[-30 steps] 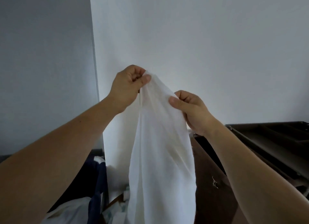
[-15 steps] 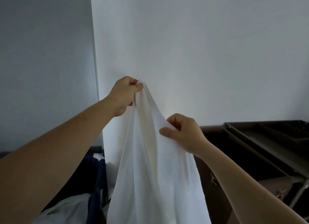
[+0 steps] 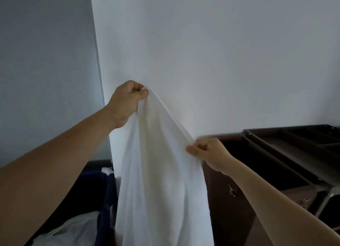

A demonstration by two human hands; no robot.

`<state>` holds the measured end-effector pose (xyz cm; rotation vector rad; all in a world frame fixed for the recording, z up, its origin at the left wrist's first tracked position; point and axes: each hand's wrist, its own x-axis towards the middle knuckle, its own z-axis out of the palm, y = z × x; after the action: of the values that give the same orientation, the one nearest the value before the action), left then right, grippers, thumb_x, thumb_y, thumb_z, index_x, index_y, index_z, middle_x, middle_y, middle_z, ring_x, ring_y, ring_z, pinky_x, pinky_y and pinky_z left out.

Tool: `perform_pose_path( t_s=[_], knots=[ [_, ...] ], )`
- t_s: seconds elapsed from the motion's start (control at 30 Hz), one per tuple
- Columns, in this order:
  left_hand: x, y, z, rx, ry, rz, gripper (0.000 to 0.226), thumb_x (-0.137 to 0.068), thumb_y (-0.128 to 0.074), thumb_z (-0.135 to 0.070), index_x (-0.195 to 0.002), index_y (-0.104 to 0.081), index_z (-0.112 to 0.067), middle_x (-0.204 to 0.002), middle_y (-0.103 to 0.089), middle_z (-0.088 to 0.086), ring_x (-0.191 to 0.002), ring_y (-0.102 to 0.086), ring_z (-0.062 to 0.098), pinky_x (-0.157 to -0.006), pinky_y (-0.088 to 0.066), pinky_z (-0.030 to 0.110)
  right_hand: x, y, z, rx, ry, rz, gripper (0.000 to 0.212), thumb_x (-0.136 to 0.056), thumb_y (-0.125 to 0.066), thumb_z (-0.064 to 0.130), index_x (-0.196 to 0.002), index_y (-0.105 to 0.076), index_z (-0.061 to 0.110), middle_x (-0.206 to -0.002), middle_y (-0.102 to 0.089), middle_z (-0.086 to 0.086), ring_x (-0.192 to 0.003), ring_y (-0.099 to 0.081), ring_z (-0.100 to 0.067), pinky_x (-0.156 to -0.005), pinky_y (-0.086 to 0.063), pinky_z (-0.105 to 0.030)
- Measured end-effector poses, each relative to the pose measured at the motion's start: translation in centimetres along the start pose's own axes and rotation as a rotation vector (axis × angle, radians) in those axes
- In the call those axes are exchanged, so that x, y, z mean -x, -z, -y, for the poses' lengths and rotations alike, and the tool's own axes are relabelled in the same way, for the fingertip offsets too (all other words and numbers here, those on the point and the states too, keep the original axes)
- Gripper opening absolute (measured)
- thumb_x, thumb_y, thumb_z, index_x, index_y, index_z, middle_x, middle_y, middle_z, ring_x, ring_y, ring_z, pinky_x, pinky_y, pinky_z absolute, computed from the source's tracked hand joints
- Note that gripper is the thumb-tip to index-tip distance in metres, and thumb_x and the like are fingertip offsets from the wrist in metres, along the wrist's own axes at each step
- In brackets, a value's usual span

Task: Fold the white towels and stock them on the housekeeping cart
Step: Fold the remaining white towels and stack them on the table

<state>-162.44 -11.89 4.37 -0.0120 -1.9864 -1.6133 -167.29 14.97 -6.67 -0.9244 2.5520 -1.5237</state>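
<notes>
The left hand (image 3: pixel 127 100) pinches the top corner of a white towel (image 3: pixel 160 181), held high before the white wall (image 3: pixel 211 52). The right hand (image 3: pixel 209 152), lower and to the right, pinches the towel's upper edge, which slopes taut between them. The towel hangs down beside the dark housekeeping cart (image 3: pixel 294 154); more white cloth (image 3: pixel 73 229) lies lower left.

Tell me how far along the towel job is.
Done: nothing visible; the dark cart shows no folded towel in its top tray. In hand: one white towel hangs unfolded, left hand pinching its top corner, right hand pinching its edge lower down. Left: folding it, stocking it, perhaps the white cloth heaped lower left.
</notes>
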Motion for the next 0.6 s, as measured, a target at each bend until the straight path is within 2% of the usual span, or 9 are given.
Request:
perform_pose_path(
  t_s=[0.07, 0.17, 0.23, 0.33, 0.4, 0.47, 0.5, 0.6],
  knots=[
    [-0.1, 0.1, -0.2, 0.034, -0.023, -0.025, 0.007, -0.095, -0.064, -0.013, -0.090, -0.062, -0.016, -0.096, -0.061, 0.008, -0.087, -0.059, 0.024, -0.079, -0.048, 0.042, 0.3, -0.5, -1.2, 0.089, -0.005, 0.028, 0.033, -0.087, -0.075, 0.039, -0.056, -0.065, 0.039, -0.050, -0.052, 0.017, -0.048, -0.046, 0.001, -0.055, -0.038, -0.013],
    [-0.9, 1.0, -0.4, 0.029, -0.051, -0.079, 0.009, -0.094, -0.065, -0.014, -0.086, -0.061, -0.018, -0.094, -0.062, 0.007, -0.088, -0.060, 0.024, -0.083, -0.051, 0.044, 0.5, 0.1, -1.3, 0.137, -0.005, 0.058, 0.029, -0.088, -0.075, 0.036, -0.062, -0.065, 0.028, -0.048, -0.051, 0.015, -0.045, -0.043, 0.001, -0.055, -0.038, -0.018],
    [-1.6, 1.9, 0.2, -0.031, -0.057, -0.138, 0.010, -0.094, -0.065, -0.017, -0.085, -0.060, -0.020, -0.092, -0.062, 0.004, -0.089, -0.060, 0.024, -0.082, -0.051, 0.043, -0.4, 1.8, -0.2, 0.167, 0.035, -0.021, 0.029, -0.089, -0.075, 0.035, -0.064, -0.066, 0.023, -0.050, -0.053, 0.016, -0.046, -0.044, 0.001, -0.056, -0.039, -0.021],
    [-2.4, 3.3, 1.2, -0.088, -0.055, -0.248, 0.013, -0.093, -0.066, -0.019, -0.082, -0.059, -0.023, -0.090, -0.062, 0.001, -0.088, -0.059, 0.024, -0.082, -0.051, 0.044, -1.3, 3.3, 1.1, 0.046, 0.118, -0.235, 0.021, -0.090, -0.074, 0.031, -0.069, -0.070, 0.030, -0.059, -0.063, 0.014, -0.055, -0.055, -0.002, -0.058, -0.045, -0.022],
    [-2.6, 4.0, 2.0, -0.125, -0.027, -0.268, 0.014, -0.092, -0.066, -0.020, -0.081, -0.059, -0.024, -0.091, -0.063, 0.001, -0.088, -0.060, 0.024, -0.084, -0.052, 0.045, -0.8, 2.4, 0.6, 0.156, 0.070, -0.188, 0.022, -0.091, -0.073, 0.031, -0.069, -0.068, 0.028, -0.059, -0.062, 0.014, -0.057, -0.055, -0.004, -0.058, -0.046, -0.023],
    [-2.2, 4.3, 3.1, -0.166, 0.007, -0.249, 0.013, -0.091, -0.067, -0.019, -0.080, -0.060, -0.024, -0.090, -0.064, 0.003, -0.085, -0.060, 0.025, -0.079, -0.053, 0.044, 0.0, 1.8, -0.6, 0.280, 0.001, -0.092, 0.025, -0.091, -0.072, 0.031, -0.068, -0.063, 0.027, -0.052, -0.057, 0.017, -0.051, -0.049, 0.000, -0.056, -0.043, -0.023],
    [-1.9, 4.5, 3.8, -0.178, 0.022, -0.246, 0.013, -0.091, -0.067, -0.020, -0.080, -0.061, -0.023, -0.090, -0.064, 0.003, -0.084, -0.060, 0.025, -0.076, -0.052, 0.043, 0.2, 2.1, -0.7, 0.289, 0.004, -0.097, 0.026, -0.091, -0.073, 0.031, -0.067, -0.062, 0.027, -0.051, -0.057, 0.018, -0.049, -0.049, 0.002, -0.056, -0.042, -0.021],
    [-1.6, 5.5, 5.0, -0.209, 0.035, -0.282, 0.012, -0.091, -0.068, -0.025, -0.081, -0.062, -0.024, -0.087, -0.064, 0.000, -0.080, -0.059, 0.023, -0.071, -0.051, 0.039, 0.2, 3.5, -0.2, 0.165, 0.091, -0.230, 0.019, -0.089, -0.075, 0.031, -0.071, -0.068, 0.029, -0.058, -0.062, 0.020, -0.051, -0.052, 0.004, -0.054, -0.042, -0.013]
  ],
)
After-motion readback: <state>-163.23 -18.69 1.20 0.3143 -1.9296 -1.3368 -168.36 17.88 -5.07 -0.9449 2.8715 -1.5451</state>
